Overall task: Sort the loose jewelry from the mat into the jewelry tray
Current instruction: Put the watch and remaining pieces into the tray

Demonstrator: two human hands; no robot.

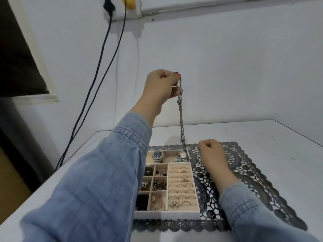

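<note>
Head | L hand (160, 88) fingers (176, 78) pinch chain (180, 119) top | hangs near-vert., low end at tray (174, 214) | R hand (211, 152) curled, empty

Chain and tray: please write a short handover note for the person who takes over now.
Left hand pinches the chain, raised high; its lower end hangs down to the far right corner of the tray.
Right hand rests curled on the mat, nothing seen in it.
Done: tray holds a watch, rings, other pieces.
Left: lay the chain in the tray.
</note>
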